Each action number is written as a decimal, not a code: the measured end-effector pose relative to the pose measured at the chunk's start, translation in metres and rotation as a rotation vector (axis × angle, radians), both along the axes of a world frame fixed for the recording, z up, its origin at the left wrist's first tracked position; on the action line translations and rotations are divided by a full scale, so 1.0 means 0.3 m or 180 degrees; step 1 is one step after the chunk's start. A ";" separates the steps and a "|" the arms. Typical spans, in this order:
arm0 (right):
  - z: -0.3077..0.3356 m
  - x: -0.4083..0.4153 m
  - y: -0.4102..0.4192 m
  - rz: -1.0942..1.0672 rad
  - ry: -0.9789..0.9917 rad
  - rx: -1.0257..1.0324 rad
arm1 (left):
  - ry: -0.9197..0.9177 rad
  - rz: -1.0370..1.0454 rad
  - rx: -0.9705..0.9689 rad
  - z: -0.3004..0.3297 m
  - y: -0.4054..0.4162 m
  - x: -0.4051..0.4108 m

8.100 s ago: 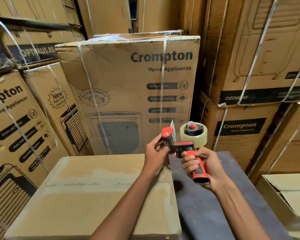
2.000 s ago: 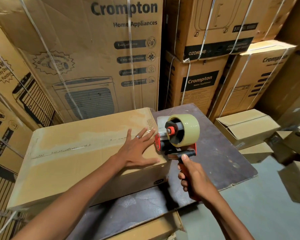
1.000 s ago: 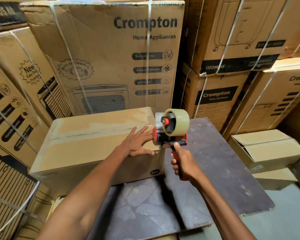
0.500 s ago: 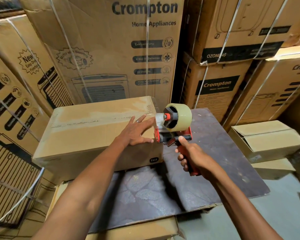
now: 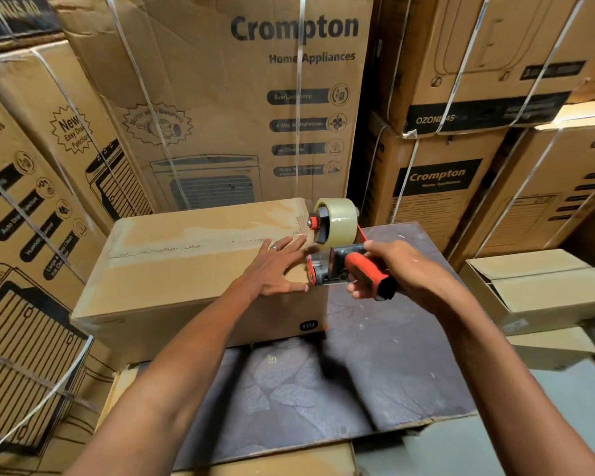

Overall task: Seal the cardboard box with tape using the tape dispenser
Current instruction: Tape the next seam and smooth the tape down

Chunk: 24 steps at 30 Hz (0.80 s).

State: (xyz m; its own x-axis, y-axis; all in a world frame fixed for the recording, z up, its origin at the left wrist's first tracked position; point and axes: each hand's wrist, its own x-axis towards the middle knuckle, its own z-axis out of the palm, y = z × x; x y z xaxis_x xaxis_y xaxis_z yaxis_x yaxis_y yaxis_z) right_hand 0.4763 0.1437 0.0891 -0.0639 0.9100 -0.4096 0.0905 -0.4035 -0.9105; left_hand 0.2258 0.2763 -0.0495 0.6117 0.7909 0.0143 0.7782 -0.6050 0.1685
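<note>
A plain cardboard box (image 5: 186, 266) lies on a dark board (image 5: 358, 383), its closed top seam running left to right. My left hand (image 5: 275, 266) presses flat on the box's right end, fingers spread. My right hand (image 5: 395, 269) grips the red and black handle of the tape dispenser (image 5: 337, 249), tipped so the handle lies level. The dispenser's head sits against the box's right end, beside my left fingertips. Its clear tape roll (image 5: 337, 221) stands above the head.
Tall strapped appliance cartons (image 5: 255, 97) wall in the back and left. A small cardboard box with loose flaps (image 5: 536, 286) sits on the right, with grey floor (image 5: 495, 448) below it. More cardboard (image 5: 289, 462) lies under the board's front edge.
My right hand has tilted the dispenser over, so the handle now lies level and the roll sits higher at the box's right end. My left hand stays flat on the box.
</note>
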 end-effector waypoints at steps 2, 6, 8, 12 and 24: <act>-0.015 0.029 0.001 0.0084 0.0162 0.0216 | 0.0037 -0.0004 0.0005 -0.001 0.002 -0.002; -0.113 0.063 -0.005 0.0432 -0.0789 0.1409 | 0.0058 -0.0034 -0.0006 -0.005 0.016 -0.004; -0.175 0.044 -0.004 0.0169 -0.1772 0.2279 | 0.0029 -0.0045 -0.0012 -0.009 0.017 -0.003; -0.193 -0.054 0.006 -0.0613 -0.1827 0.3709 | 0.0013 -0.0064 -0.0011 -0.015 0.011 -0.003; -0.149 -0.194 0.161 -0.0934 -0.0040 0.3213 | -0.0024 0.0063 -0.0003 -0.016 0.011 -0.003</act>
